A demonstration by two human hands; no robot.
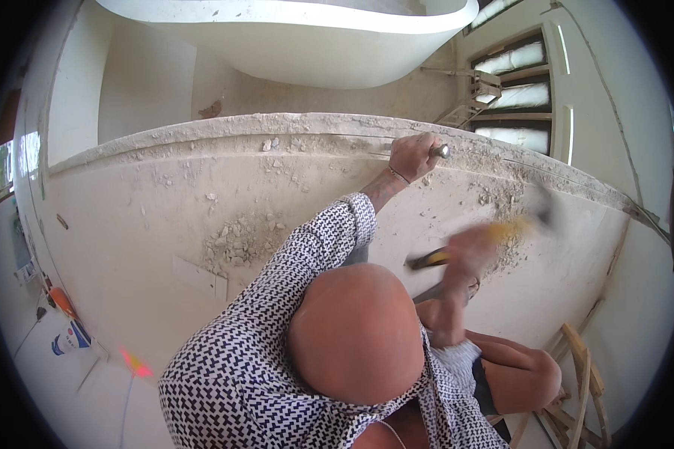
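Observation:
My left hand [414, 157], a bracelet at its wrist, is closed around a steel chisel [442, 151]. The chisel's round butt juts out to the right of the fist, and its other end lies against the broken edge of a low masonry ledge [299, 123]. To the right and nearer, my right hand [468, 251] grips a hammer [427, 260] with a black and yellow handle. Motion smears this hand and the hammer's head, which is up and to the right, apart from the chisel. Chips and dust cover the strip along the ledge.
Behind the ledge stands a white bathtub [329, 52]. A rubble heap [240, 239] lies on the pale floor [150, 262] to the left. Wooden pieces [584, 374] lean at lower right. An orange-handled tool [62, 302] lies far left. My bent knees are close below my hands.

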